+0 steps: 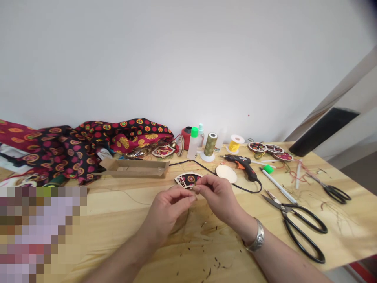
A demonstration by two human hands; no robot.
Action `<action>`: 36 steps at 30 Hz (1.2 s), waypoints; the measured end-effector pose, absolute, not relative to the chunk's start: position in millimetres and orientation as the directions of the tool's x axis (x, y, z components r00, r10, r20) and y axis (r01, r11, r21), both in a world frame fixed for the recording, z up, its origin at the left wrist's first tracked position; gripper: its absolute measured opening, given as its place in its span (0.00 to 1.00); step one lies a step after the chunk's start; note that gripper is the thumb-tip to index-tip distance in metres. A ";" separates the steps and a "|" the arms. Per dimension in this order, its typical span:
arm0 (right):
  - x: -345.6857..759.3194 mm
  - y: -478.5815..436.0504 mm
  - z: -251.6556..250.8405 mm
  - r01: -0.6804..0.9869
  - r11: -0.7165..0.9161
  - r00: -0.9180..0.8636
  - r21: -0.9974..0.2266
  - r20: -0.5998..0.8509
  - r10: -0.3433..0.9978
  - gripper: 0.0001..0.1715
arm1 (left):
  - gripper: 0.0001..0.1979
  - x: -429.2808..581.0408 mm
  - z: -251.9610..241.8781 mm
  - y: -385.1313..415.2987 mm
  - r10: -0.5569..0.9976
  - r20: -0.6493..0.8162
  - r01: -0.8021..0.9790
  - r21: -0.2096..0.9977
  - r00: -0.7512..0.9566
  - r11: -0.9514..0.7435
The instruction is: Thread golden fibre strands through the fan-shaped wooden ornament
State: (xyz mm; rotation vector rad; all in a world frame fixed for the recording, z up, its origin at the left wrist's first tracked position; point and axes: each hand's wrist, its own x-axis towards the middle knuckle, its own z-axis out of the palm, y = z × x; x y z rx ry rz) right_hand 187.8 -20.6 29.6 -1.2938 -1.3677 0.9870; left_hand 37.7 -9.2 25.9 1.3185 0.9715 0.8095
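Note:
Both hands meet near the middle of the table, fingertips almost touching. My left hand (173,204) is closed in a pinch, and a thin thread hangs below it. My right hand (218,196), with a silver bracelet at the wrist, pinches at the lower edge of a fan-shaped wooden ornament (190,179) with dark patterned fabric. What lies between the fingertips is too small to make out. Just behind the right hand lies a round cream disc (226,173). A cardboard tray (138,169) sits behind and to the left.
Large black-handled scissors (285,208), smaller scissors (335,192) and a glue gun (243,165) with its cable lie on the right. Thread spools (210,146) and bottles (193,143) stand near the wall. Patterned fabric (79,145) is heaped at left. Scraps dot the wooden table (118,224).

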 end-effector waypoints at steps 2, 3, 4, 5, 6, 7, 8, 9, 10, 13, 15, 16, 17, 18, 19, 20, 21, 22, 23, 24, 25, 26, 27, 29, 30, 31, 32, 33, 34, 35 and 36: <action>187.0 -20.3 30.1 0.140 0.067 0.032 -0.988 0.072 0.997 0.04 | 0.05 38.1 24.2 -11.1 0.923 0.087 0.189 0.968 0.375 -0.168; 186.5 -20.2 30.8 0.117 0.048 0.034 -0.992 0.052 0.998 0.04 | 0.06 38.4 23.0 -12.3 0.910 0.184 0.243 0.927 0.372 -0.287; 185.9 -20.2 31.7 0.098 0.028 0.039 -0.995 0.032 0.999 0.05 | 0.07 38.7 21.6 -13.5 0.890 0.262 0.293 0.877 0.374 -0.381; 185.4 -20.3 32.7 0.082 0.007 0.046 -0.997 0.011 0.999 0.06 | 0.07 38.9 20.0 -14.6 0.865 0.331 0.335 0.822 0.377 -0.461; 184.9 -20.4 33.4 0.062 -0.014 0.052 -0.998 -0.011 0.999 0.07 | 0.08 39.1 18.3 -15.6 0.837 0.390 0.373 0.764 0.383 -0.527; 184.6 -20.6 33.9 0.037 -0.034 0.054 -0.999 -0.032 0.998 0.07 | 0.08 39.3 16.6 -16.3 0.808 0.438 0.404 0.707 0.395 -0.580; 184.4 -20.8 34.1 0.005 -0.054 0.047 -0.999 -0.053 0.997 0.08 | 0.09 39.3 15.0 -16.9 0.779 0.476 0.425 0.657 0.407 -0.623; 184.5 -21.0 34.0 -0.030 -0.069 0.034 -0.997 -0.070 0.997 0.08 | 0.09 39.3 13.7 -17.2 0.757 0.500 0.439 0.618 0.421 -0.653; 184.8 -21.1 33.8 -0.065 -0.079 0.017 -0.995 -0.080 0.997 0.09 | 0.09 39.2 13.0 -17.3 0.741 0.512 0.449 0.590 0.435 -0.671; 187.5 -20.7 34.5 -0.149 -0.077 -0.018 -0.986 -0.076 0.997 0.10 | 0.09 38.4 15.5 -16.8 0.731 0.483 0.465 0.566 0.482 -0.681; 190.4 -19.9 36.7 -0.165 -0.058 -0.013 -0.985 -0.057 0.998 0.11 | 0.08 37.1 21.8 -16.1 0.748 0.449 0.474 0.584 0.488 -0.659; 192.0 -19.3 38.3 -0.163 -0.048 -0.004 -0.985 -0.048 0.999 0.11 | 0.08 36.2 26.3 -15.9 0.761 0.437 0.480 0.595 0.480 -0.644; 193.5 -18.8 40.1 -0.153 -0.037 0.009 -0.988 -0.039 0.999 0.11 | 0.09 34.9 31.4 -15.7 0.776 0.426 0.493 0.604 0.465 -0.626; 195.0 -18.4 42.1 -0.139 -0.025 0.021 -0.990 -0.028 0.999 0.11 | 0.09 33.2 36.9 -15.7 0.794 0.416 0.514 0.608 0.444 -0.606; 196.2 -18.1 44.1 -0.124 -0.014 0.033 -0.992 -0.018 0.999 0.11 | 0.10 31.2 42.7 -15.8 0.811 0.402 0.541 0.606 0.424 -0.583; 197.3 -18.0 46.3 -0.109 -0.003 0.044 -0.994 -0.008 0.999 0.11 | 0.11 28.6 48.4 -15.9 0.829 0.383 0.573 0.599 0.408 -0.559; 198.1 -18.2 48.6 -0.094 0.007 0.051 -0.996 0.002 0.999 0.11 | 0.13 25.7 53.9 -16.0 0.844 0.361 0.603 0.591 0.396 -0.536; 198.8 -18.6 51.1 -0.078 0.014 0.054 -0.997 0.010 0.998 0.11 | 0.14 22.5 58.9 -16.1 0.858 0.341 0.634 0.578 0.385 -0.514; 199.3 -19.3 53.8 -0.060 0.019 0.055 -0.998 0.016 0.998 0.11 | 0.15 19.3 63.5 -16.1 0.868 0.332 0.663 0.560 0.371 -0.497; 199.6 -20.3 56.8 -0.039 0.024 0.054 -0.999 0.022 0.998 0.11 | 0.16 16.3 67.4 -16.1 0.872 0.352 0.691 0.536 0.339 -0.485; 199.7 -21.7 60.1 -0.015 0.031 0.050 -0.999 0.030 0.998 0.10 | 0.16 13.9 70.8 -16.1 0.865 0.408 0.716 0.507 0.292 -0.480; 199.4 -23.4 63.7 0.009 0.040 0.045 -0.999 0.041 0.998 0.10 | 0.14 12.4 73.7 -16.3 0.842 0.483 0.730 0.481 0.240 -0.485; 198.7 -25.3 67.6 0.029 0.050 0.039 -0.998 0.051 0.998 0.09 | 0.11 12.1 76.1 -16.9 0.807 0.559 0.733 0.466 0.190 -0.496; 195.9 -30.0 75.8 0.050 0.060 0.024 -0.997 0.061 0.998 0.09 | 0.06 15.1 79.5 -19.8 0.747 0.648 0.683 0.480 0.145 -0.550; 193.9 -32.6 79.7 0.055 0.057 0.020 -0.997 0.058 0.998 0.08 | 0.09 18.3 80.6 -22.2 0.750 0.643 0.634 0.518 0.154 -0.574; 191.6 -35.2 83.3 0.061 0.052 0.017 -0.997 0.053 0.998 0.08 | 0.12 22.1 81.3 -25.1 0.766 0.612 0.567 0.566 0.196 -0.598; 189.3 -37.8 86.4 0.071 0.049 0.016 -0.996 0.050 0.999 0.08 | 0.13 26.1 81.6 -28.4 0.788 0.569 0.503 0.622 0.237 -0.600; 186.9 -40.2 88.7 0.084 0.051 0.017 -0.995 0.052 0.998 0.08 | 0.15 30.1 81.5 -31.7 0.811 0.515 0.445 0.679 0.278 -0.584; 184.8 -42.4 90.4 0.097 0.059 0.020 -0.994 0.061 0.998 0.08 | 0.17 33.7 81.2 -34.9 0.830 0.468 0.388 0.735 0.304 -0.556; 182.9 -44.6 91.3 0.107 0.071 0.021 -0.992 0.074 0.997 0.08 | 0.19 36.7 80.6 -37.8 0.834 0.441 0.347 0.765 0.331 -0.542; 181.2 -46.5 91.7 0.113 0.080 0.022 -0.990 0.083 0.996 0.08 | 0.20 39.1 79.8 -40.0 0.839 0.425 0.336 0.779 0.339 -0.530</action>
